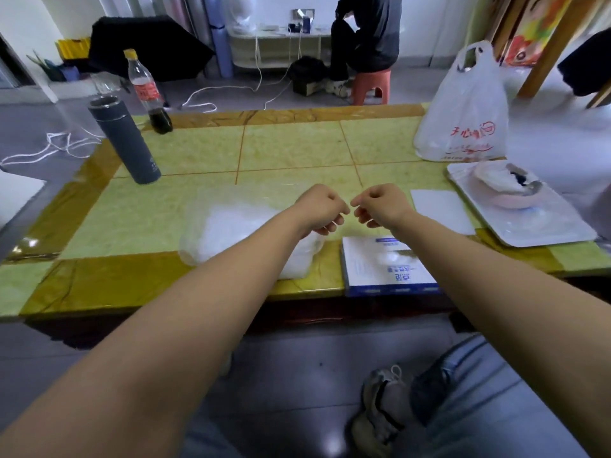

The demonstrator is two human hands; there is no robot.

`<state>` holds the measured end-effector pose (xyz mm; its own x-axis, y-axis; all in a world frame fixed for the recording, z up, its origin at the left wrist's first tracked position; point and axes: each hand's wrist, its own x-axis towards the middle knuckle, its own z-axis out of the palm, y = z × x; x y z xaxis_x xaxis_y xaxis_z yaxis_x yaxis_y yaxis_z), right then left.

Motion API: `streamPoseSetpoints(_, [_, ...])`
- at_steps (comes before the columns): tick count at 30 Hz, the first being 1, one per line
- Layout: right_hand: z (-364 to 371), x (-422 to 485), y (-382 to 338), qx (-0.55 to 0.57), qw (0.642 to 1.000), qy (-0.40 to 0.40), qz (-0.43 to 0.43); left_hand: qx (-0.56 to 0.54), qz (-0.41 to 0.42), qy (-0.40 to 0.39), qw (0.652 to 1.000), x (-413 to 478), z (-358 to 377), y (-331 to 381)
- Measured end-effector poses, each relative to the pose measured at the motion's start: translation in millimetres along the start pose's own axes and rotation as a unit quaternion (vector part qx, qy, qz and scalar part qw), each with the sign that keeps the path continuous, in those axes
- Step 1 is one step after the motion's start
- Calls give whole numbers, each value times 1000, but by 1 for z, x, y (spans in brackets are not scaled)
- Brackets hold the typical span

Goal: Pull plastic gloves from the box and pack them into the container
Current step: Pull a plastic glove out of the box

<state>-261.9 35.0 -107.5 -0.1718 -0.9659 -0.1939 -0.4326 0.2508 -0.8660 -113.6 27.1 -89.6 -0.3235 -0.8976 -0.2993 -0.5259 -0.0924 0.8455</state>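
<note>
Clear container [195, 226] packed with white gloves [238, 226], just under and left of left hand [322, 208]. Blue-white box [390, 276] below right hand [380, 204], with glove tuft [393, 257] at its slot. Both hands raised over table [198, 153], fingers curled, knuckles nearly touching. Impossible to tell whether pinching anything.

Grey tiled floor [231, 90] with white cables [59, 147] snaking over it, white walls [26, 18], low white shelf [277, 47] at the back, orange plastic stool [370, 84]. Worktop [291, 143] is yellow-green with a brown border.
</note>
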Motion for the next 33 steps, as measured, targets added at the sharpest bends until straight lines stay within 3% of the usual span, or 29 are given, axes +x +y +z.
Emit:
streamPoseSetpoints(5, [-26,-6,59,-79,993,1,84,11,-33,-49,998,15,59,-3])
streamPoseSetpoints(8, [-28,-5,83,-209,973,0,97,36,-86,-58,994,27,84,-23])
streamPoseSetpoints(12, [-20,-6,90,-352,932,30,75,68,-103,-31,992,37,92,-37])
streamPoseSetpoints(16, [-5,-3,88,-452,890,35,44,120,-111,-53,985,45,91,-36])
streamPoseSetpoints(26, [-1,5,95,-355,930,29,91,181,-93,-33,979,50,94,-42])
streamPoseSetpoints(30, [-24,-1,87,-146,987,63,10,189,-100,-36,976,51,94,-42])
streamPoseSetpoints(33, [-33,-7,84,10,994,109,-27,200,-101,-30,974,52,95,-42])
